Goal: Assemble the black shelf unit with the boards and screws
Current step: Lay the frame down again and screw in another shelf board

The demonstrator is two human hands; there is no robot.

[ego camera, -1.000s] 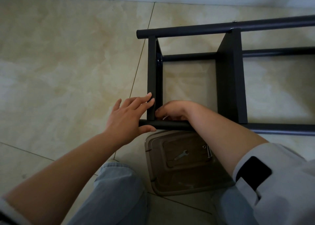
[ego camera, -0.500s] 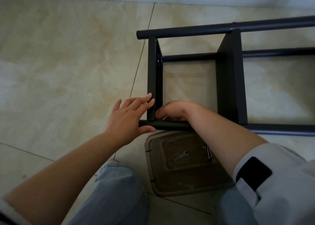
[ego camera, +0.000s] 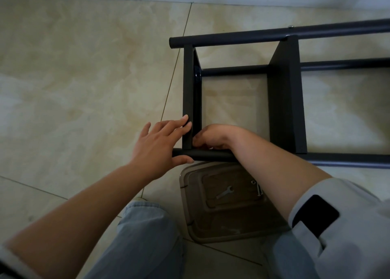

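The scene is dim, with soft daylight falling from the upper left across the pale tiled floor [ego camera: 84,84], which shows a mild sheen there and no hard glare. The lower right lies in deeper shade. Shadows are faint and diffuse. Wide-angle distortion bends straight lines near the edges. Focus is fair, softer toward the corners.
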